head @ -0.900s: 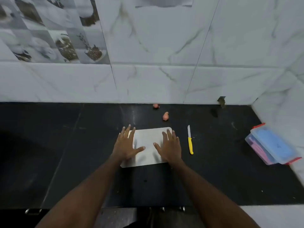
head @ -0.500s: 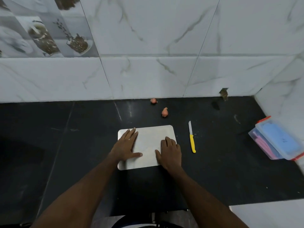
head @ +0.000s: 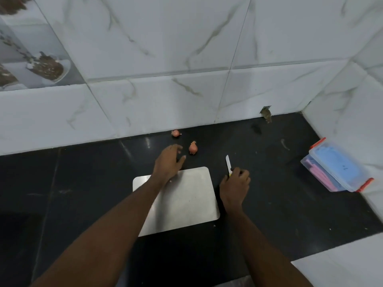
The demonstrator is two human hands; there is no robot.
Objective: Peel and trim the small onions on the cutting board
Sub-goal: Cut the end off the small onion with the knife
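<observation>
Two small pinkish onions lie on the black counter beyond the board: one onion point(head: 193, 148) near my fingers, a second onion point(head: 175, 133) against the wall. The pale cutting board point(head: 186, 201) has nothing on it. My left hand point(head: 168, 162) reaches past the board's far edge, fingers spread, just left of the nearer onion and not touching it. My right hand point(head: 235, 185) is closed over the yellow handle of the knife point(head: 228, 163), whose white blade points away from me, right of the board.
A clear plastic box point(head: 335, 168) with red clips and blue and pink contents sits at the right by the side wall. White marble tiles rise behind the black counter point(head: 83, 183). A small dark chip point(head: 266, 114) marks the wall base.
Both hands have left the cutting board. My left hand moved forward toward the nearer onion. My right hand moved right and closed on the knife handle.
</observation>
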